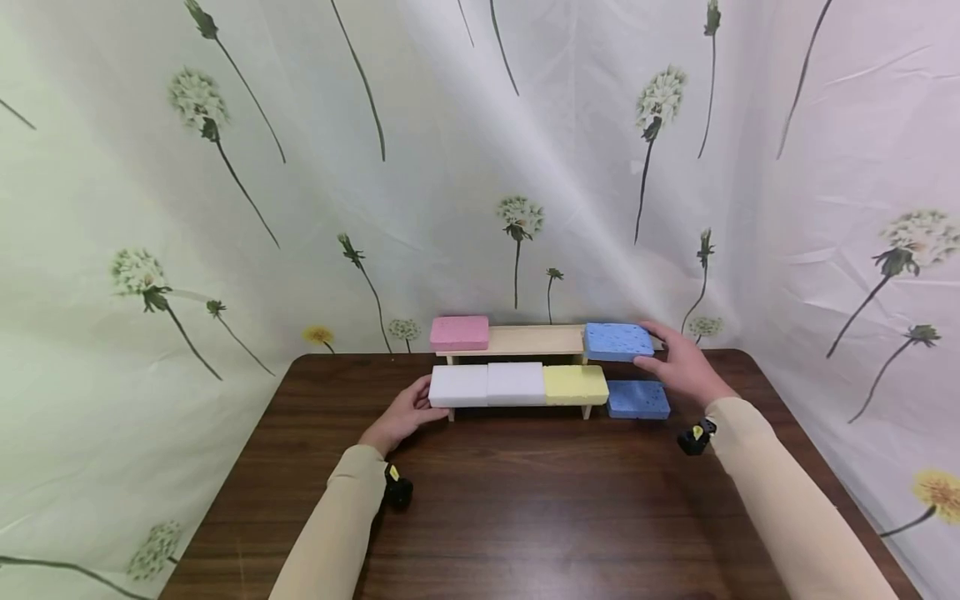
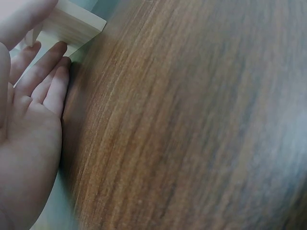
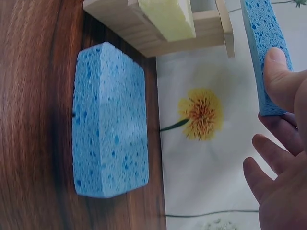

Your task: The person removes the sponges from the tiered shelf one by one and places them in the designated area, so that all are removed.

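My right hand (image 1: 684,367) pinches a blue sponge (image 1: 618,341) by its right end, thumb in front, at the right end of the upper tier of a small wooden shelf (image 1: 534,339). In the right wrist view the thumb presses the held sponge's face, while the lower fingers spread free. My left hand (image 1: 405,414) is at the left end of the lower tier, beside a white sponge (image 1: 459,386). Its fingers look fairly straight near the wooden end in the left wrist view; whether they touch it is unclear.
A second white sponge (image 1: 515,384) and a yellow sponge (image 1: 576,385) share the lower tier. On the upper tier's left lies a pink sponge (image 1: 460,333). Another blue sponge (image 3: 111,122) lies on the brown table (image 1: 525,508), right of the shelf. Flower-patterned cloth (image 1: 450,208) hangs behind.
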`<state>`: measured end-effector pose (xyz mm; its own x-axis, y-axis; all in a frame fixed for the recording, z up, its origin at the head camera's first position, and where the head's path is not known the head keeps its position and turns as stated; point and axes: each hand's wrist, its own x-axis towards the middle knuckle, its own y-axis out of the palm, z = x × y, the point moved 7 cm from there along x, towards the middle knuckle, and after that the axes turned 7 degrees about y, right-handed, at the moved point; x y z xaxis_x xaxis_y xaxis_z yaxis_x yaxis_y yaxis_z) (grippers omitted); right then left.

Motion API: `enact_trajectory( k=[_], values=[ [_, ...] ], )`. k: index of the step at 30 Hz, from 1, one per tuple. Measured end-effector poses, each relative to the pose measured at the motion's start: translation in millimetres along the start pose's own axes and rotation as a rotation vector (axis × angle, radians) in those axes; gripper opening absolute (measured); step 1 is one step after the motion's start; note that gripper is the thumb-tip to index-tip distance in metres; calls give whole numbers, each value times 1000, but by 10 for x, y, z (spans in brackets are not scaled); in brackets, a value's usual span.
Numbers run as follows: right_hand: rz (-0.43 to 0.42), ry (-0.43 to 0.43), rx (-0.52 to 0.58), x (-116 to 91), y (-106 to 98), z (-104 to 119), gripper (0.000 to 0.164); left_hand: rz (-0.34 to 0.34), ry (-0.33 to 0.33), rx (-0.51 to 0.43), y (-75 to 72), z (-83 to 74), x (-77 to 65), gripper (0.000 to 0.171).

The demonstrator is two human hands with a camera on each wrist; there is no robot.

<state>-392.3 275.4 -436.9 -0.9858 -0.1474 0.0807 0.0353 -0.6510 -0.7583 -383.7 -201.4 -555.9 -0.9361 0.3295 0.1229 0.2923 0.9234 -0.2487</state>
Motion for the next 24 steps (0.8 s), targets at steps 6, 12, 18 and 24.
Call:
enact_trajectory(
  k=[6,12,18,24],
  values=[
    [-6,27,-23,-17,-86,-104,72,-4,-8,14,-18,5,8,81],
    [-20,14,-18,-48,-166,-189,72,-5,12,2,-5,-19,12,80],
    [-31,21,-23,-115,-210,-299,73,1,-1,8,14,-25,6,81],
    [-45,41,-30,-179,-278,-425,71,8,-18,14,24,-81,-22,80]
  ],
)
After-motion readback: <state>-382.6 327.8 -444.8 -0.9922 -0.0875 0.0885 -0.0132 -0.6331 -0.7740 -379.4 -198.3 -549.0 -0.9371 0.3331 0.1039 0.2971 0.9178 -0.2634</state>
